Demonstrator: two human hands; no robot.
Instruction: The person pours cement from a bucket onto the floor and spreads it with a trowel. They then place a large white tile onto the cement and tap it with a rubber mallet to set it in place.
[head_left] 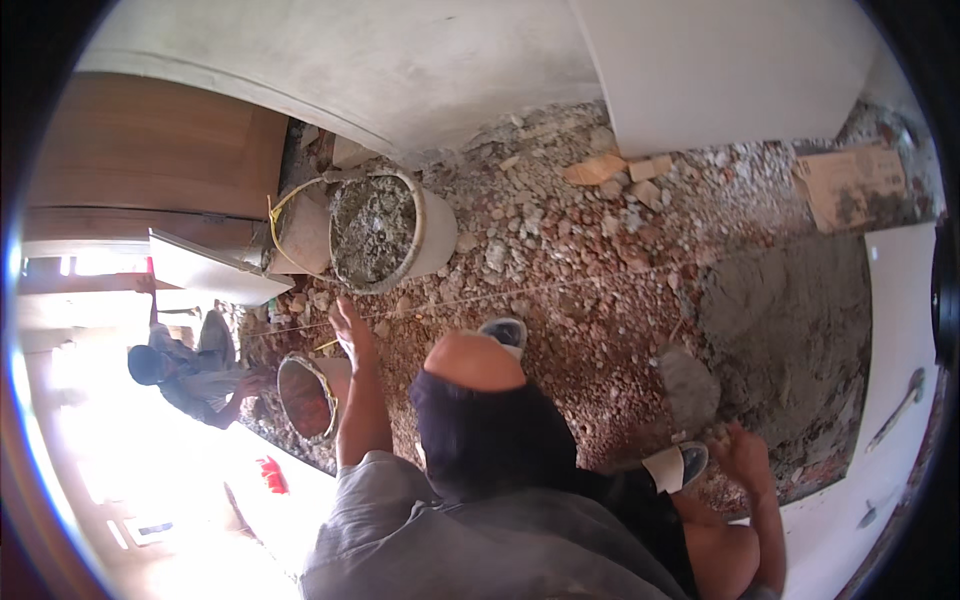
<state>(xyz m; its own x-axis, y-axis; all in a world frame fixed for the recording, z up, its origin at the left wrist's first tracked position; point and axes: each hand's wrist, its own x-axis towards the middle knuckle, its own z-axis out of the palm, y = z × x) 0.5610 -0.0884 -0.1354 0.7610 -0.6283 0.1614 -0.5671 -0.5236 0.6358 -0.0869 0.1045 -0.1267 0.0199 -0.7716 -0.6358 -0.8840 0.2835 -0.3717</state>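
My right hand (742,458) is closed round the handle of a trowel. The trowel's grey, mortar-coated blade (688,388) lies over the rubble at the left border of a bed of wet mortar (790,330). My left hand (350,325) is raised with its fingers stretched out and holds nothing. Just beyond it stands a white bucket (436,230) filled with grey mortar (372,230), its yellow-gripped handle hanging to the left. Near my left forearm a smaller bucket (345,375) lies tipped, with something reddish inside.
A thin string (480,297) runs across the rubble floor (560,270). White tiles (905,290) border the mortar at right; a hammer-like tool (897,408) lies there. Flattened cardboard (852,185) lies at far right. Another person (195,375) crouches at left. A large panel (720,70) leans on the wall.
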